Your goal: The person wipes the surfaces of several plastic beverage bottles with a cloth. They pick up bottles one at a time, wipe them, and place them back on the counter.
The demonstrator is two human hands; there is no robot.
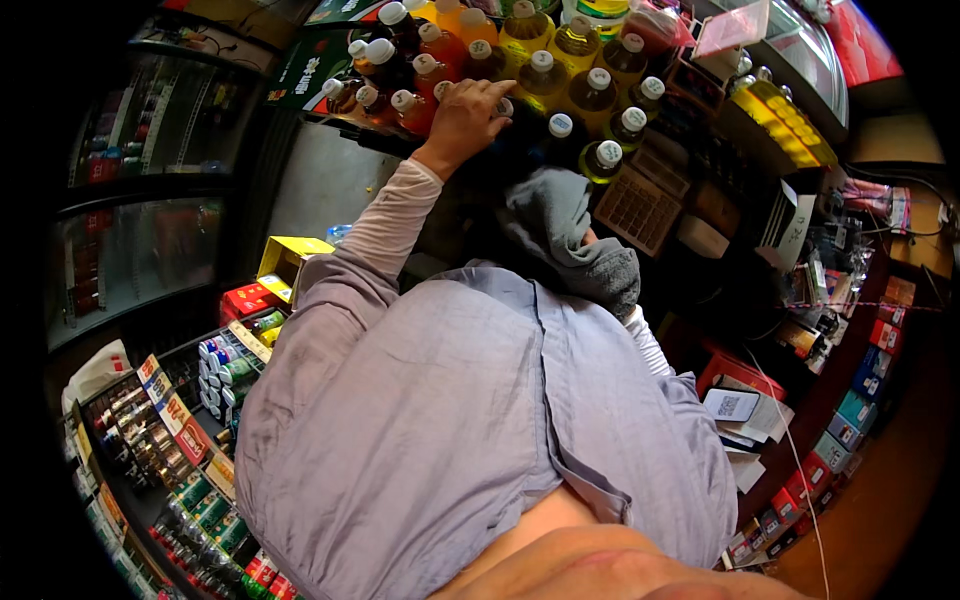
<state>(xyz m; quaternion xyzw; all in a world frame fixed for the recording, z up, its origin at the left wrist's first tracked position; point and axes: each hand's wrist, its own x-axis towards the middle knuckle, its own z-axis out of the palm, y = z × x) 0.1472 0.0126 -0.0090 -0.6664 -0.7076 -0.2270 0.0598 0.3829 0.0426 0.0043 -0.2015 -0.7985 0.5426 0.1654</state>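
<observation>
My left hand (466,112) reaches over a cluster of capped drink bottles, palm down. Its thumb and fingers are spread around the white cap (503,107) of a dark bottle; whether they grip it is unclear. Around it stand bottles of orange drink (427,75), yellow drink (541,79) and dark drink (400,26), all with white caps. A grey cloth (559,217) is bunched in front of my chest. My right hand (589,237) holds this cloth, which hides most of the hand; only a bit of a finger shows.
Right of the bottles lies a brown tray with square compartments (637,208). A phone (731,405) rests on papers at the right, with a cord (799,465) hanging nearby. Glass-door coolers (142,255) stand at the left, above a rack of cans (217,375) and packets.
</observation>
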